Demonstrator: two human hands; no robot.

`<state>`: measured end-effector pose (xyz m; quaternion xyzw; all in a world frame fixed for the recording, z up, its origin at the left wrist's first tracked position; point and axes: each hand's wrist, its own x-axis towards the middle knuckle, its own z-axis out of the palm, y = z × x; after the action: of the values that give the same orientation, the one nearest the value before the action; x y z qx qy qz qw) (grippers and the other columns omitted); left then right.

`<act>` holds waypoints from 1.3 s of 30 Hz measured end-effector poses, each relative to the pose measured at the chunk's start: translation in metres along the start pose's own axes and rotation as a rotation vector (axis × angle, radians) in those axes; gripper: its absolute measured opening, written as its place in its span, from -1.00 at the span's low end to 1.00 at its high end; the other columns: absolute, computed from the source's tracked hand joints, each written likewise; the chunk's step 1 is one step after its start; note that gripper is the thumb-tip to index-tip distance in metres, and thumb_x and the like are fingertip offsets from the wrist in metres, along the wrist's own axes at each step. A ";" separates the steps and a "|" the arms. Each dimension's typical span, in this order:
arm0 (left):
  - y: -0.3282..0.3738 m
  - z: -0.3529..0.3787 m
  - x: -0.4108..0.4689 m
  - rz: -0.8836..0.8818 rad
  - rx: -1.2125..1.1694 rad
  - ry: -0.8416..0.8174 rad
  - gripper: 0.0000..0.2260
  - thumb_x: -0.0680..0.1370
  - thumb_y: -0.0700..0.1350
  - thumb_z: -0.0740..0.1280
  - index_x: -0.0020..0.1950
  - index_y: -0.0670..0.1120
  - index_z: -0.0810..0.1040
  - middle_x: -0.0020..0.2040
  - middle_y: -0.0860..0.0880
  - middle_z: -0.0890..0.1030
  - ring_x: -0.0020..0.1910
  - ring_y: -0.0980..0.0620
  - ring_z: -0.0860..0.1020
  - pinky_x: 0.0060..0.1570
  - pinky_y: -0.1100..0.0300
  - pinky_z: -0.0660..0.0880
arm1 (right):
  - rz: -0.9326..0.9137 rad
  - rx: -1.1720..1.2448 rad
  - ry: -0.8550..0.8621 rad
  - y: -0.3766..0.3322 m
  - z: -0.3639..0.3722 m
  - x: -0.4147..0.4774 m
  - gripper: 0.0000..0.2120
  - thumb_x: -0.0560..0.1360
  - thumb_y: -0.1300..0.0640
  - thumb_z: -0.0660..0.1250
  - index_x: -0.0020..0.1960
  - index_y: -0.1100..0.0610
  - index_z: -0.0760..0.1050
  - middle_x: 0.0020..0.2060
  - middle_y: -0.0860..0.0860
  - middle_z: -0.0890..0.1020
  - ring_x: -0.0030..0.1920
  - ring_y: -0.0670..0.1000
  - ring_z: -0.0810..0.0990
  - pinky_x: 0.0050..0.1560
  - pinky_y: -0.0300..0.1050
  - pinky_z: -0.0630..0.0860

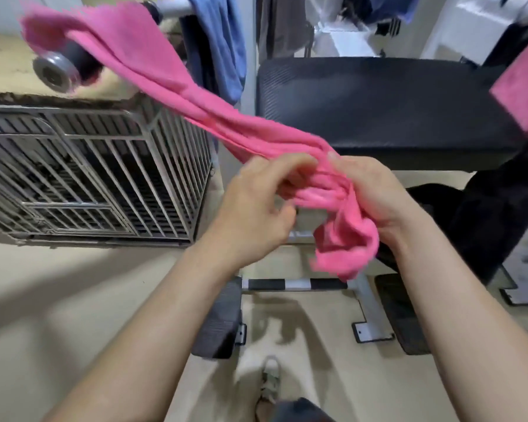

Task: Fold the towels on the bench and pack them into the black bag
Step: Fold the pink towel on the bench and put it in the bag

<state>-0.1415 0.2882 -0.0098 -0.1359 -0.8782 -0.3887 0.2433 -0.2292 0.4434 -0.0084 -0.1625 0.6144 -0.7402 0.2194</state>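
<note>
While bunched, pink towel between fingers

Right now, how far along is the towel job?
Early. Nothing visibly packed: the black bag sits by the bench. In hand: both hands, left and right, grip an unfolded pink towel. Left: fold it, handle another pink towel at right, pack both.

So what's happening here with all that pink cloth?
A person stands in front of a black padded bench, holding a pink towel in the air with both bare hands. The left hand and right hand grip one bunched end close together, while the rest of the towel trails up and to the left, blurred as if in motion. It is not folded yet. Another pink cloth shows at the right edge, and a black bag sits low beside the bench.
</note>
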 end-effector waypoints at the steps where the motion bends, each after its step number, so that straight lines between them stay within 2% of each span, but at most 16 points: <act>1: 0.002 0.005 0.004 0.027 0.123 0.072 -0.51 0.31 -0.23 0.41 0.25 -0.10 0.52 0.07 -0.04 0.58 0.05 -0.05 0.53 0.15 0.06 0.43 | 0.033 0.151 -0.021 -0.008 -0.005 -0.006 -0.72 0.62 0.19 0.15 -0.10 0.30 0.56 -0.28 0.09 0.68 -0.29 -0.02 0.65 -0.23 -0.22 0.56; 4: 0.003 0.021 0.021 -0.040 0.286 0.099 -0.53 0.31 -0.12 0.41 0.23 -0.04 0.48 0.11 -0.06 0.51 0.09 -0.10 0.45 0.13 0.05 0.36 | 0.126 0.407 -0.124 -0.033 -0.027 -0.021 -0.69 0.55 0.02 0.21 0.00 0.21 0.62 -0.11 0.12 0.70 -0.10 0.03 0.68 -0.08 -0.14 0.62; 7: 0.005 0.037 0.043 -0.172 0.329 0.100 -0.71 0.28 -0.01 0.37 -0.03 -0.05 0.57 -0.03 -0.03 0.47 -0.01 -0.09 0.42 -0.01 0.10 0.33 | 0.071 0.410 -0.202 -0.061 -0.058 -0.031 -0.70 0.39 -0.03 0.32 -0.13 0.18 0.67 -0.19 0.11 0.70 -0.15 0.03 0.69 -0.08 -0.13 0.62; 9: 0.015 0.047 0.060 -0.238 0.288 0.007 -0.75 0.23 0.14 0.34 -0.27 -0.02 0.55 -0.19 0.00 0.48 -0.15 -0.02 0.44 -0.14 0.15 0.32 | -0.091 0.028 -0.103 -0.072 -0.094 -0.026 -0.74 0.36 0.05 0.44 -0.05 0.21 0.61 -0.21 0.08 0.66 -0.20 -0.02 0.64 -0.12 -0.17 0.57; 11: 0.032 0.058 0.077 -0.322 0.073 -0.178 -0.73 0.24 0.11 0.47 -0.39 -0.01 0.46 -0.38 0.06 0.47 -0.36 0.09 0.39 -0.30 0.19 0.30 | -0.206 -0.510 0.092 -0.080 -0.134 -0.014 -0.74 0.36 0.10 0.51 -0.01 0.14 0.55 -0.20 0.00 0.62 -0.22 -0.09 0.57 -0.15 -0.16 0.52; 13: 0.052 0.076 0.094 -0.376 -0.213 -0.309 -0.67 0.32 0.00 0.58 -0.39 -0.04 0.44 -0.46 0.10 0.44 -0.43 0.16 0.34 -0.42 0.24 0.27 | -0.290 -0.922 0.252 -0.084 -0.171 0.001 -0.77 0.34 0.11 0.47 -0.05 0.03 0.48 -0.23 -0.03 0.55 -0.24 -0.08 0.49 -0.13 -0.05 0.51; 15: 0.068 0.099 0.114 -0.398 -0.448 -0.284 -0.72 0.38 -0.08 0.53 -0.33 -0.10 0.43 -0.46 0.13 0.48 -0.45 0.21 0.40 -0.44 0.36 0.33 | -0.400 -1.083 0.256 -0.088 -0.197 0.013 -0.81 0.39 0.14 0.41 -0.05 -0.02 0.46 -0.19 -0.03 0.51 -0.19 -0.07 0.48 -0.03 -0.02 0.50; 17: 0.081 0.125 0.136 -0.425 -0.683 -0.224 -0.77 0.46 -0.12 0.42 -0.27 -0.15 0.40 -0.43 0.08 0.56 -0.44 0.19 0.50 -0.39 0.37 0.43 | -0.423 -0.933 0.065 -0.097 -0.214 0.021 -0.88 0.48 0.10 0.40 0.00 -0.03 0.53 -0.10 -0.08 0.54 -0.09 -0.18 0.53 0.06 -0.19 0.44; 20: 0.097 0.150 0.167 -0.420 -0.795 -0.135 -0.89 0.48 -0.17 0.31 -0.21 -0.19 0.48 -0.30 -0.04 0.62 -0.33 0.08 0.56 -0.26 0.28 0.52 | -0.230 -0.626 -0.416 -0.109 -0.224 0.022 -0.78 0.50 0.05 0.39 0.14 0.02 0.58 0.02 -0.09 0.67 0.06 -0.22 0.59 0.12 -0.27 0.47; 22: 0.101 0.157 0.186 -0.430 -0.818 -0.044 -0.89 0.43 -0.23 0.28 -0.29 -0.14 0.54 -0.27 -0.09 0.64 -0.29 0.02 0.57 -0.23 0.23 0.53 | -0.147 -0.517 -0.470 -0.118 -0.234 0.029 -0.74 0.50 0.17 0.39 0.19 0.08 0.58 0.06 0.05 0.68 0.07 -0.11 0.61 0.09 -0.16 0.54; 24: 0.102 0.155 0.201 -0.467 -0.774 0.061 -0.83 0.35 -0.24 0.24 -0.39 -0.06 0.55 -0.37 -0.04 0.59 -0.34 0.05 0.53 -0.29 0.23 0.47 | -0.157 -0.500 -0.399 -0.128 -0.244 0.042 -0.76 0.47 0.32 0.40 0.10 0.12 0.63 0.01 0.16 0.69 -0.03 -0.02 0.62 0.06 0.01 0.56; 27: 0.096 0.142 0.220 -0.479 -0.630 0.144 -0.82 0.25 -0.25 0.21 -0.41 -0.06 0.59 -0.44 0.00 0.51 -0.42 0.11 0.45 -0.38 0.27 0.38 | -0.328 -0.776 -0.210 -0.141 -0.247 0.068 -0.78 0.31 0.30 0.32 -0.17 0.02 0.61 -0.25 0.02 0.67 -0.21 0.00 0.62 -0.09 0.12 0.59; 30: 0.092 0.119 0.236 -0.462 -0.503 0.163 -0.79 0.24 -0.29 0.23 -0.39 -0.07 0.63 -0.47 0.04 0.53 -0.46 0.16 0.46 -0.45 0.36 0.38 | -0.577 -1.077 0.039 -0.157 -0.230 0.099 -0.82 0.27 0.27 0.25 -0.29 -0.01 0.37 -0.30 -0.07 0.49 -0.25 0.03 0.46 -0.26 -0.04 0.39; 33: 0.081 0.085 0.252 -0.468 -0.427 0.194 -0.81 0.25 -0.29 0.26 -0.34 -0.06 0.63 -0.44 0.05 0.56 -0.44 0.14 0.49 -0.44 0.34 0.40 | -0.725 -1.110 0.208 -0.181 -0.208 0.140 -0.79 0.30 0.34 0.19 -0.21 0.05 0.40 -0.22 0.02 0.45 -0.22 0.09 0.42 -0.21 -0.07 0.32; 36: 0.051 0.046 0.266 -0.533 -0.433 0.055 -0.86 0.26 -0.30 0.33 -0.26 -0.10 0.58 -0.37 -0.01 0.57 -0.39 0.08 0.51 -0.41 0.33 0.43 | -0.744 -1.098 0.293 -0.206 -0.187 0.196 -0.71 0.34 0.36 0.14 -0.07 0.07 0.48 -0.12 0.08 0.49 -0.17 0.10 0.43 -0.15 -0.07 0.36; 39: 0.000 0.019 0.279 -0.694 -0.204 -0.228 -0.70 0.26 -0.25 0.50 -0.04 -0.21 0.60 -0.13 -0.16 0.68 -0.18 -0.16 0.61 -0.07 0.02 0.57 | -0.617 -1.086 0.297 -0.215 -0.180 0.254 -0.73 0.40 0.30 0.16 -0.07 0.03 0.54 -0.09 0.04 0.60 -0.08 0.12 0.53 -0.12 -0.08 0.43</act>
<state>-0.3835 0.3166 0.1275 0.1037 -0.8502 -0.5159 -0.0169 -0.5637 0.4930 0.1608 -0.3155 0.8506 -0.3675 -0.2047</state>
